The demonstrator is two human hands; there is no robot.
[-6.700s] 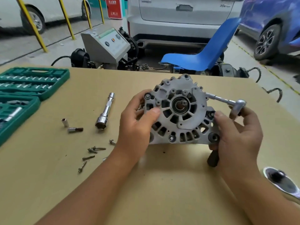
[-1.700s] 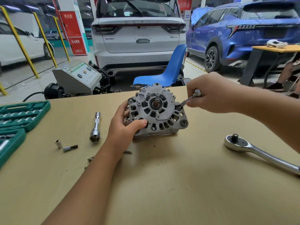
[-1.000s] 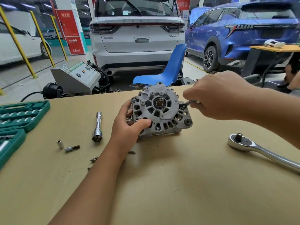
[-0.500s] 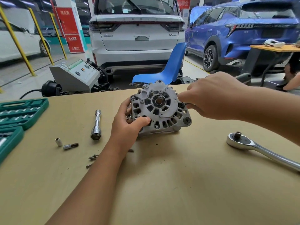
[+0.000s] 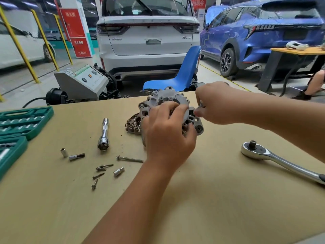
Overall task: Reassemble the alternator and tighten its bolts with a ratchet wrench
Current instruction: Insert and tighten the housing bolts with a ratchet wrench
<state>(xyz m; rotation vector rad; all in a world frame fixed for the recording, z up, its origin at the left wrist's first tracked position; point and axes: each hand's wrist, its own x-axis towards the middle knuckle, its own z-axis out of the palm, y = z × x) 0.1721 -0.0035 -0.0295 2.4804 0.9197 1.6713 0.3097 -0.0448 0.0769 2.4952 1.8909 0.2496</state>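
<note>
On the alternator, left hand grips its face.

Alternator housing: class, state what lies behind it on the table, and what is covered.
Behind the alternator housing, a brown finned part lies on the table. The left hand covers the housing's centre.

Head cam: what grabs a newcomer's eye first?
Both hands on the grey alternator mid-table: the left hand grips its face, the right hand pinches something small at its right edge. The ratchet lies unused at right, with loose bolts at left.
</note>
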